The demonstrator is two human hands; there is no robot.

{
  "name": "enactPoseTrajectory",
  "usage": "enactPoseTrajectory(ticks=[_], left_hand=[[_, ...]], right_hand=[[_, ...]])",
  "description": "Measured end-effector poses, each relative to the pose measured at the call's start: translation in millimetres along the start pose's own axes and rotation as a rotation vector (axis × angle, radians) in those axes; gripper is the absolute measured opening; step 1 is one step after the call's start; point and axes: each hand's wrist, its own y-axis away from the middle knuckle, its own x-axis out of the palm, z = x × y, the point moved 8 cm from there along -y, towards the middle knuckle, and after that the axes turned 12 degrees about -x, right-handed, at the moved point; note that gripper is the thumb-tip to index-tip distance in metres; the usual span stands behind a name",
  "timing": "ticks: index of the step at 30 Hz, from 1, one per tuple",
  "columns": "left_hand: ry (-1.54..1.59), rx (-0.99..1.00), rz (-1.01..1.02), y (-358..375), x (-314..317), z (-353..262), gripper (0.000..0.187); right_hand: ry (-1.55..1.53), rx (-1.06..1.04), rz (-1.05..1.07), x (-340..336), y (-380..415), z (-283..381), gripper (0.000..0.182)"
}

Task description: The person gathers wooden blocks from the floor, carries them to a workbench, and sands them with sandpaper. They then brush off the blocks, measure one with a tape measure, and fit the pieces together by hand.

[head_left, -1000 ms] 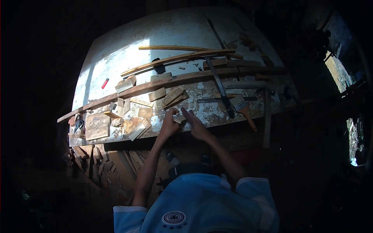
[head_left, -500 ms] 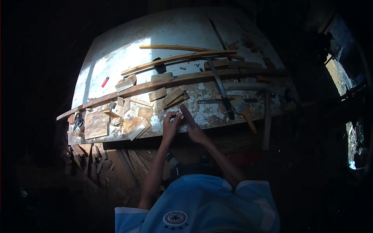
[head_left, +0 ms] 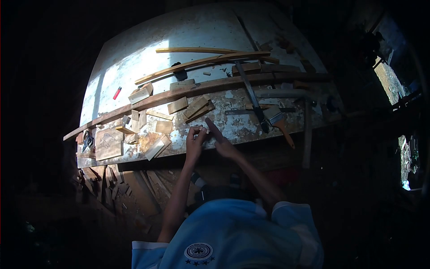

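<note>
Wood piece (head_left: 206,131), small, pale and mostly covered, sits at the fingertips of the left hand (head_left: 195,139), whose bent fingers pinch around it, over the near part of the paint-worn white table (head_left: 206,31). The right hand (head_left: 227,149) is just beside it, to the piece's right. A dark reddish-brown elongated shape (head_left: 214,129) runs forward from that hand; I cannot tell whether it is a held strip or shadowed fingers, nor whether the hand is closed.

Just ahead of the hands, tan rectangular wooden blocks (head_left: 197,108) lie overlapping. Left of the left hand lie flat pale wooden blocks (head_left: 157,148), side by side, and farther off a squarish wooden board (head_left: 109,144) with a drawn outline. Off to the right rests a wide paintbrush (head_left: 281,127) with an orange-brown handle. A long brown wooden beam (head_left: 192,91) crosses the table beyond the tan blocks, with a small red lighter (head_left: 117,93) past it.
</note>
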Motion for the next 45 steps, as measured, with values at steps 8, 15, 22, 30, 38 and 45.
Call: enactPoseTrajectory(ticks=[8, 15, 22, 30, 38, 45], left_hand=[[0.169, -0.149, -0.006, 8.6, -20.0, 8.4, 0.030], [-0.420, 0.039, -0.083, 11.7, -19.9, -15.4, 0.023], [-0.913, 0.249, -0.127, 28.7, 19.8, -50.4, 0.016], [-0.844, 0.197, -0.070, 9.1, 13.9, -37.5, 0.019], [-0.781, 0.124, -0.076, 4.6, 8.9, -40.9, 0.023], [-0.838, 0.084, -0.080, -1.3, 0.3, -46.0, 0.023]], right_hand=[[0.161, 0.075, -0.046, -7.9, -3.3, -16.6, 0.042], [0.206, 0.044, -0.124, -8.2, -3.0, -5.6, 0.057], [0.456, -0.299, 0.038, -1.7, -13.8, 60.6, 0.065], [0.487, -0.264, 0.034, -11.9, -23.9, 37.2, 0.073], [0.608, -0.173, 0.116, -10.5, -20.6, 14.1, 0.083], [0.515, -0.155, 0.109, -6.0, -20.2, 7.7, 0.081]])
